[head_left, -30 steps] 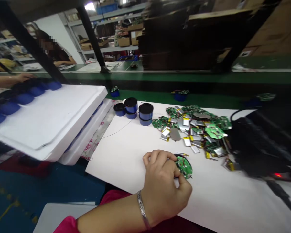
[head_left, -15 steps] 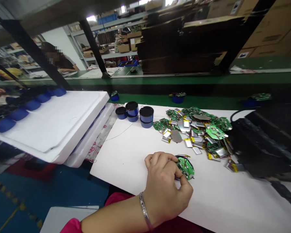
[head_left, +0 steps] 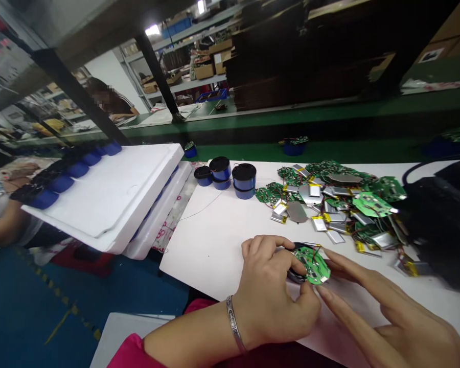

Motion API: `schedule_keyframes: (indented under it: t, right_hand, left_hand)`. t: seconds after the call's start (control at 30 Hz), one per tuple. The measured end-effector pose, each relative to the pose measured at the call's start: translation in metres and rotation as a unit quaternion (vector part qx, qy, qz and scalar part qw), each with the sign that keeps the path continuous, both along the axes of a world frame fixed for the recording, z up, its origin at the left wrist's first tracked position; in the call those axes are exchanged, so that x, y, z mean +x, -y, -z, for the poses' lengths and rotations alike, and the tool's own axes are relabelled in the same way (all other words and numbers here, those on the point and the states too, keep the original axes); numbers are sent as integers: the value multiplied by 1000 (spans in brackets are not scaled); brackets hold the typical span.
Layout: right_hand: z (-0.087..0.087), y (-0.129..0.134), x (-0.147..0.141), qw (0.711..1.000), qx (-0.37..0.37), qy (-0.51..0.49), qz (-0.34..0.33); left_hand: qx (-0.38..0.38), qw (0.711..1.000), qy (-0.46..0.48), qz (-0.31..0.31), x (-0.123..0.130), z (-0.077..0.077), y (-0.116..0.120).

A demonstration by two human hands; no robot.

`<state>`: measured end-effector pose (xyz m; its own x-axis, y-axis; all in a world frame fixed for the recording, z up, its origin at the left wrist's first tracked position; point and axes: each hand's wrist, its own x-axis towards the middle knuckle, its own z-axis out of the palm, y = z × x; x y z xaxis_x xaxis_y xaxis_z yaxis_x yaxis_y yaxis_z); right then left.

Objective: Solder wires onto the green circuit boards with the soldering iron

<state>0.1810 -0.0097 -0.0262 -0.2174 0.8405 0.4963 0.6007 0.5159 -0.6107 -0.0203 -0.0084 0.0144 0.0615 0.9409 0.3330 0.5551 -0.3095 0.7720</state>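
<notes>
Left hand (head_left: 274, 294), lower centre of the frame, fingers curled and pinched on a round green circuit board (head_left: 312, 265), which sits tilted over a dark round part on the white table (head_left: 222, 235), apparently steadied there for handling; right hand (head_left: 391, 319), lower right, fingers straight and slightly apart, clamped on nothing, two fingertips at the board's right edge, as if to brace it; a silver bracelet (head_left: 234, 327) and pink sleeve (head_left: 132, 355) sit behind the left wrist; a loose heap of boards and small battery packs (head_left: 329, 202) lies right of centre, within reach; three blue cups (head_left: 230, 176) stand just left of the heap; stacked white foam trays (head_left: 111, 199) occupy the left, blue cups along their far edge; a co-worker sits upper left.
</notes>
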Motion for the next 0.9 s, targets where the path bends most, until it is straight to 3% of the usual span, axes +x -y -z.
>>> schedule_keyframes:
  t: [0.1,0.27,0.5,0.7,0.9]
  right_hand:
    - [-5,1,-18,999,39,-13,-15]
    - [5,2,-19,998,62,-12,30]
    - [4,7,-24,996,73,-20,44]
    - [6,8,-27,994,93,-44,43]
    - [2,9,-32,993,96,-44,44]
  left_hand:
    - [-41,998,33,16,-5,-6,-5]
    - [-115,991,66,20,-8,-14,-19]
    - [-160,983,60,61,-7,-23,-34]
    - [-182,982,21,39,-5,-28,-38]
    - [-213,975,9,58,-5,-33,-41]
